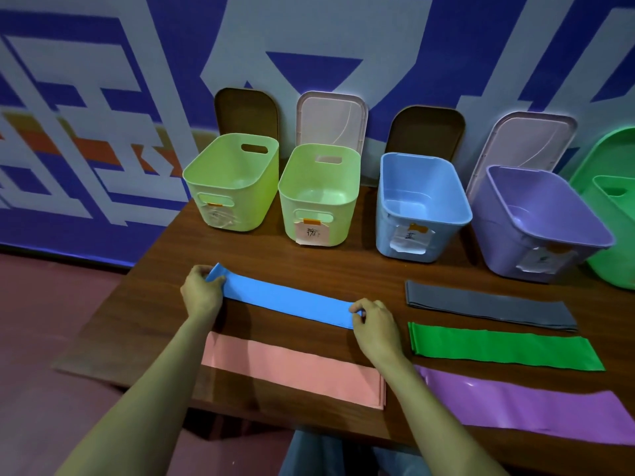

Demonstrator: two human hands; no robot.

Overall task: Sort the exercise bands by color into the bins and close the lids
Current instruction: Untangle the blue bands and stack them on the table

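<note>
Head view, blue band (288, 300) between both hands

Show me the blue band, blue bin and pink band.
blue band (288, 298), head view, middle of the strip.
blue bin (446, 238), head view, front wall.
pink band (292, 369), head view, middle of the strip.

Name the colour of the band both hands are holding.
Blue: the head view shows the band, gripped by left hand and right hand.
</note>
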